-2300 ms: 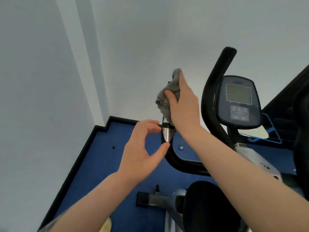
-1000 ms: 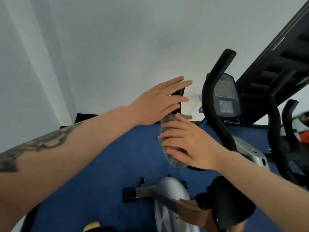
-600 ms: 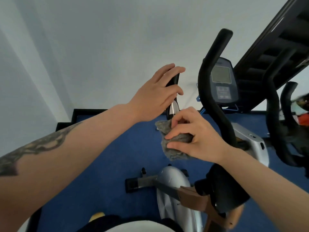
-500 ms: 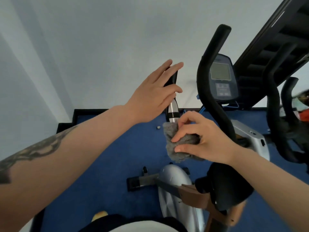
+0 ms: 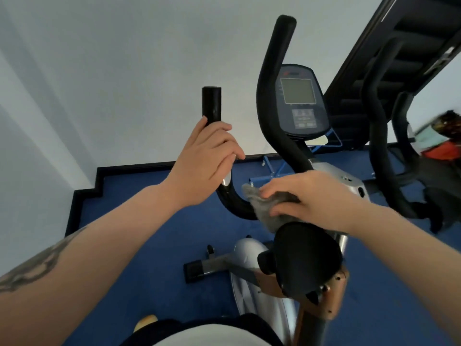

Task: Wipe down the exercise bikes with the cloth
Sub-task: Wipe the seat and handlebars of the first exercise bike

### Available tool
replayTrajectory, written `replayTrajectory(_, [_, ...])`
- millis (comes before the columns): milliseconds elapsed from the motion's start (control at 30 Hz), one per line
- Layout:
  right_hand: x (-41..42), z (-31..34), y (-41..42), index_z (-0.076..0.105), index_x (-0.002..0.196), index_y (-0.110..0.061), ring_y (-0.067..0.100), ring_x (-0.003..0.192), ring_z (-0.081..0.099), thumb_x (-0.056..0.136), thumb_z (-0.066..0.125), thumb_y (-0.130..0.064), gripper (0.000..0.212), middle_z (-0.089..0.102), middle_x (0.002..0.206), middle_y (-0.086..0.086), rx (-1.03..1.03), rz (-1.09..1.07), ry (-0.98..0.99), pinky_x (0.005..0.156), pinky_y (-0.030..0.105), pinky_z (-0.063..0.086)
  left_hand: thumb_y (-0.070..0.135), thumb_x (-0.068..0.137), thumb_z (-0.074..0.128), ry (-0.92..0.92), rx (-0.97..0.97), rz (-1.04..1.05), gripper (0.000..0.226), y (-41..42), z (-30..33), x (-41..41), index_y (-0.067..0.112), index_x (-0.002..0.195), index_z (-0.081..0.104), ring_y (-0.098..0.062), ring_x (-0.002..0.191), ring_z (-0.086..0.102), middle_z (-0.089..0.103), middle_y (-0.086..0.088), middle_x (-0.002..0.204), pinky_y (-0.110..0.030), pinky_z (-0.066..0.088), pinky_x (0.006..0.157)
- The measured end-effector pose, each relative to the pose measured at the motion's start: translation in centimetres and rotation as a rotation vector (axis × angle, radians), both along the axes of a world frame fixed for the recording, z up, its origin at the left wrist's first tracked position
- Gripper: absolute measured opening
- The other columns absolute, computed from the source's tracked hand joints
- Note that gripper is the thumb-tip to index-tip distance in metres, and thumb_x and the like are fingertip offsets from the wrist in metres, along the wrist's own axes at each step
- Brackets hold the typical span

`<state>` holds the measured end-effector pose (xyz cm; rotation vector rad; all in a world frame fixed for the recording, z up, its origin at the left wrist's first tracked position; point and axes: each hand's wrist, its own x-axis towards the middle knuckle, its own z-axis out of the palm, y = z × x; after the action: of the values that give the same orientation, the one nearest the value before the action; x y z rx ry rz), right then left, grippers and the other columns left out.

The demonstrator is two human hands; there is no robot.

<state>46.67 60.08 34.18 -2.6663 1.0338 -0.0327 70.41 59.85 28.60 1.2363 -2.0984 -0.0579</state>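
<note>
The grey cloth is pressed onto the curved lower bar of the exercise bike, just in front of the black saddle. It is gripped by the right hand, fingers curled over it. The upright left handlebar grip is held by the left hand, wrapped round it below the top end. Beyond the saddle, the console is seen between the handlebars. Open blue floor lies left of the saddle, bounded by a black skirting edge and pale wall.

The console sits between the two handlebars, with the saddle nearer.
</note>
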Motion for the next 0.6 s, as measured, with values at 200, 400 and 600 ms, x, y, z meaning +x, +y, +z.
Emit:
replayTrajectory(200, [-0.3, 0.1, -0.3, 0.057, 0.108, -0.038, 0.005, 0.081, 0.063, 0.085, 0.058, -0.050, 0.026, 0.070, 0.092, -0.009, 0.070, -0.020, 0.066, 0.078, 0.028, 0.048, 0.017, 0.097, 0.036, 0.013, 0.034, -0.011, 0.032, 0.0, 0.1, 0.0, 0.017, 0.098, 0.068, -0.017, 0.131, 0.039, 0.060, 0.004, 0.105, -0.038, 0.006, 0.121])
replayTrajectory(400, [2.0, -1.7, 1.1, 0.060, 0.102, -0.029, 0.004, 0.060, 0.049, 0.082, 0.063, -0.052, 0.030, 0.054, 0.065, -0.014, -0.028, -0.050, -0.130, 0.065, 0.028, 0.041, 0.016, 0.097, 0.036, 0.016, 0.083, 0.009, 0.032, 0.2, 0.4, -0.2, 0.018, 0.100, 0.068, -0.016, 0.134, 0.035, 0.060, 0.004, 0.110, -0.038, 0.006, 0.120])
replayTrajectory(600, [-2.1, -0.3, -0.3, 0.062, 0.097, -0.037, 0.004, 0.074, 0.061, 0.081, 0.067, -0.041, 0.017, 0.069, 0.083, -0.011, -0.055, -0.017, 0.001, 0.072, 0.032, 0.051, 0.023, 0.101, 0.035, 0.060, 0.178, 0.047, 0.035, 1.2, 1.0, -0.7, 0.018, 0.108, 0.069, -0.013, 0.143, 0.026, 0.059, 0.004, 0.127, -0.039, 0.014, 0.120])
